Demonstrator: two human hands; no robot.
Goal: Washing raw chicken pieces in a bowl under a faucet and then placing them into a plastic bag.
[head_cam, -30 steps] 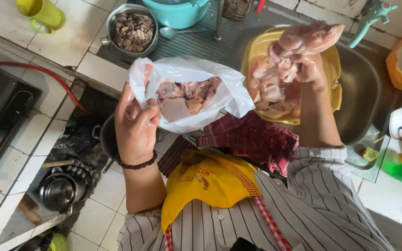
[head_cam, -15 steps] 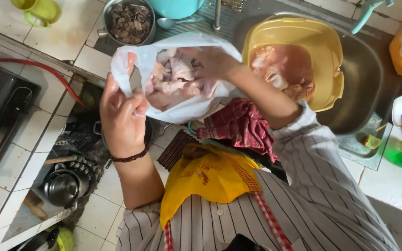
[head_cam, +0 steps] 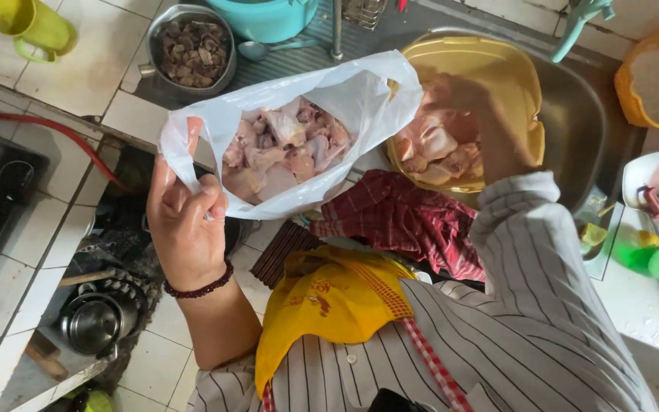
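Bag (head_cam: 360, 99) rim beside yellow basin (head_cam: 497, 69) rim

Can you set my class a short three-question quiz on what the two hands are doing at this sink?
1. True or false: the left hand holds the white plastic bag open by its edge.
2. Where is the right hand? A) in the yellow basin B) on the green cup C) on the red cloth
3. What fills the bag?

Key: 1 true. 2 A. 3 raw chicken pieces.
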